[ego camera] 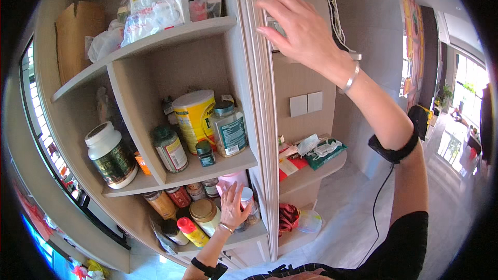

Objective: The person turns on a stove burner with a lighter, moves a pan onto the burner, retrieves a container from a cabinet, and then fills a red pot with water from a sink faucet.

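Observation:
My left hand (232,210) reaches into the low shelf, its fingers extended and thumb spread. Its fingertips overlap a pink container (232,179), and beside the thumb stands a jar with a white lid (246,196); whether they touch is not clear. Close by are a jar with a gold-brown lid (205,210), a yellow bottle with a red cap (193,232) and a dark-lidded jar (174,231). My right hand (299,27) is raised in front of the cabinet's upright edge (253,46), fingers apart and nothing in them.
The middle shelf bears a yellow tin (188,118), a glass jar with a teal label (232,132) and a white tub (111,155). Plastic bags (155,15) and a cardboard box (78,42) sit above. Right of the upright, a side shelf holds a green wipes pack (325,153).

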Demonstrator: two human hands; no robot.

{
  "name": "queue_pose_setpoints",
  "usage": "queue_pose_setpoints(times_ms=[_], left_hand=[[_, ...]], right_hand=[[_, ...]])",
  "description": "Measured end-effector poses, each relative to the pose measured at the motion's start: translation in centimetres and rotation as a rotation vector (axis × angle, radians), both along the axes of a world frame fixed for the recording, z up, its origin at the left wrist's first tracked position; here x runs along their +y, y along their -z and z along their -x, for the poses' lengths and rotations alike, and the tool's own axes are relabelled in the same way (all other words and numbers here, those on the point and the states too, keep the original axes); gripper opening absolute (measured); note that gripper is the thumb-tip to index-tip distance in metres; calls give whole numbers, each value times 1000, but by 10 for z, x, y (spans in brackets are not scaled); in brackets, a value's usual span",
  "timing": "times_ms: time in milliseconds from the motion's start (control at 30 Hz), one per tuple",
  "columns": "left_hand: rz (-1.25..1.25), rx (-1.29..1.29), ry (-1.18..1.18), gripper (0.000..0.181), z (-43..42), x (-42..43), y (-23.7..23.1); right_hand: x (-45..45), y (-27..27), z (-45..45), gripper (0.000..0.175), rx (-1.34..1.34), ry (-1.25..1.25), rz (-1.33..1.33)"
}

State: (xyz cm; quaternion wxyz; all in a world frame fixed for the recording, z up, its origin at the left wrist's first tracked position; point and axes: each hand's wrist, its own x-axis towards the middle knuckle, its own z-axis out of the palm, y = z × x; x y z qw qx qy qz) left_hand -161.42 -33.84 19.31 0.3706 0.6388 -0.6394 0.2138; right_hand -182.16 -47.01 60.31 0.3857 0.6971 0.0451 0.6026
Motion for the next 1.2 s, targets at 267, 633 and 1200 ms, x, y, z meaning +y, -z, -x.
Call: queue_pose_setpoints(times_ms=[267, 633, 1200], left_hand=[[-213, 127, 18, 86, -25, 6, 87], [-504, -122, -240, 85, -19, 20, 112], [343, -308, 232, 38, 6, 8, -97]], right_hand=[[-11, 12, -54, 67, -88, 238, -133], [3, 22, -69, 60, -232, 276, -192], [3, -120, 17, 26, -245, 218, -285]])
